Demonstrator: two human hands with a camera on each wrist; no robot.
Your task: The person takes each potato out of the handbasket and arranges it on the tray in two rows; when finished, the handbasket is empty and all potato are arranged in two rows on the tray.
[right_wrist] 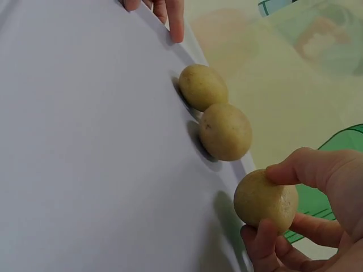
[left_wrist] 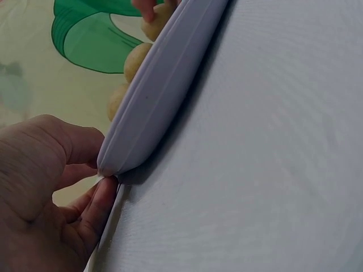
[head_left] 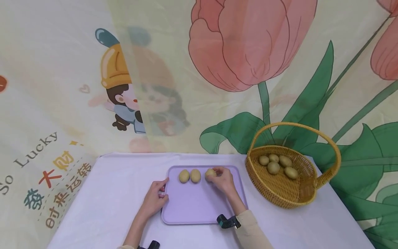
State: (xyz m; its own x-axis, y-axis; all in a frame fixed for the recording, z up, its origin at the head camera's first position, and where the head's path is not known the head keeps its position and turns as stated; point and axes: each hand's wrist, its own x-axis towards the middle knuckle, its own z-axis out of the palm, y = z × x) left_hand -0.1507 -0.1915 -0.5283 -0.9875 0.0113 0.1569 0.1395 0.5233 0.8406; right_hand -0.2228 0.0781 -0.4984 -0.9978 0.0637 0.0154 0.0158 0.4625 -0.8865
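My right hand (head_left: 225,181) holds a potato (right_wrist: 262,198) between thumb and fingers, over the back of the lilac tray (head_left: 192,209). Side by side to its left on the tray lie two more potatoes, one near the back left corner (head_left: 184,176) and one beside it (head_left: 195,176). At the tray's left edge, my left hand (head_left: 153,200) pinches the rim between thumb and fingers, as the left wrist view shows close up. All three potatoes are yellowish brown and rounded.
To the right of the tray stands a wicker basket (head_left: 264,190) with a tall handle, holding several potatoes (head_left: 273,168). A white cloth (head_left: 118,193) covers the table. Behind it hangs a printed curtain (head_left: 236,114) with tulips and a cartoon figure.
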